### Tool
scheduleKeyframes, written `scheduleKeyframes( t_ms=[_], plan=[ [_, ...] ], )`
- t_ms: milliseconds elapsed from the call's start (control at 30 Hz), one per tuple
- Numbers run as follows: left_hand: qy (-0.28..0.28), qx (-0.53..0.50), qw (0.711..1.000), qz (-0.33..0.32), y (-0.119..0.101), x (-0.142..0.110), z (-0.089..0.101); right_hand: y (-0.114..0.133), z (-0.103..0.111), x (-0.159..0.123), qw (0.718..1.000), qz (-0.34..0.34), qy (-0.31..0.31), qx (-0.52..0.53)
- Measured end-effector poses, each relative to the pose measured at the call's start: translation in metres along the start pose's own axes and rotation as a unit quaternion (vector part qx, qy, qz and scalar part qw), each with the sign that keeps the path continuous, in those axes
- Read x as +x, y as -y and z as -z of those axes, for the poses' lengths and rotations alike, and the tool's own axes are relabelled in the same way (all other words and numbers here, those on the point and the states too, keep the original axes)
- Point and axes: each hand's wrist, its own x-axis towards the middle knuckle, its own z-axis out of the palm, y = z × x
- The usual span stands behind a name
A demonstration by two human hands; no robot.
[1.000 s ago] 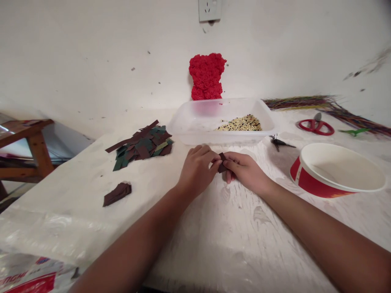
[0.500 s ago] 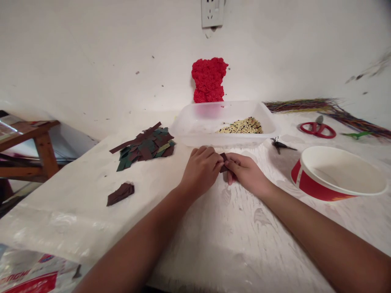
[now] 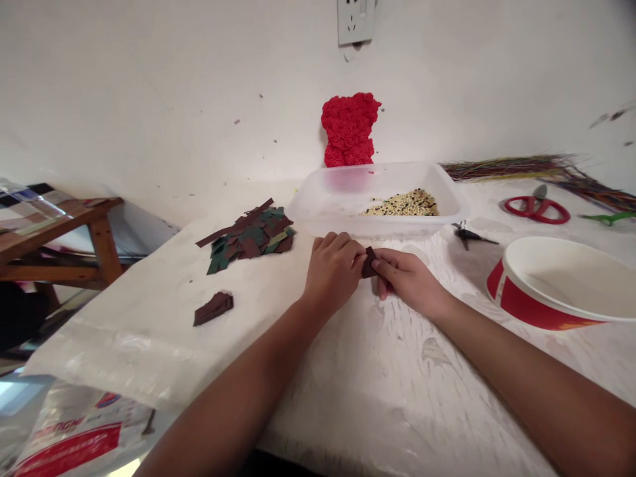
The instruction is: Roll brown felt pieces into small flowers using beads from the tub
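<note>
My left hand [image 3: 334,270] and my right hand [image 3: 408,279] meet at the middle of the white table [image 3: 348,371], both pinching one small dark brown paper piece [image 3: 369,262] between their fingertips. The fingers of both hands are curled closed around it. A heap of brown and green paper strips [image 3: 250,234] lies to the left of my hands. A small folded brown stack [image 3: 213,308] sits nearer the table's left edge.
Behind my hands stands a clear plastic tub [image 3: 342,199] with beads [image 3: 403,203], a red rose figure [image 3: 350,129] behind it. To the right are small pliers [image 3: 470,235], a red-and-white paper bowl [image 3: 561,281], red scissors [image 3: 535,207] and coloured wires [image 3: 536,169]. A wooden bench [image 3: 59,245] stands left.
The view has shifted, so everything sits a little further right in the picture. My hands stay together on the brown piece, which now shows a bit more between the fingertips.
</note>
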Motion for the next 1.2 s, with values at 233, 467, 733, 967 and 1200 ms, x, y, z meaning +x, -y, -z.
scheduleKeyframes(
  t_ms=[233,467,733,967,1200],
  plan=[
    [-0.009,0.006,1.0,0.007,-0.0014,0.0011,-0.0003,-0.0012,0.0002,-0.0005,1.0,0.002,-0.002,0.012],
    [-0.015,-0.001,1.0,0.014,-0.0005,0.0022,-0.0012,0.0001,-0.0001,0.0002,1.0,0.001,-0.002,0.008],
    [-0.01,-0.01,1.0,0.028,-0.0011,0.0016,-0.002,-0.0022,-0.0007,0.0004,1.0,0.0,-0.005,0.01],
    [-0.012,-0.018,0.998,0.052,-0.0009,0.002,0.0002,-0.0009,-0.0011,-0.0009,1.0,0.012,0.006,0.004],
    [-0.009,-0.034,0.998,0.056,-0.0017,0.0015,-0.0015,-0.0008,-0.0011,-0.0007,1.0,0.013,-0.002,0.0]
  ],
)
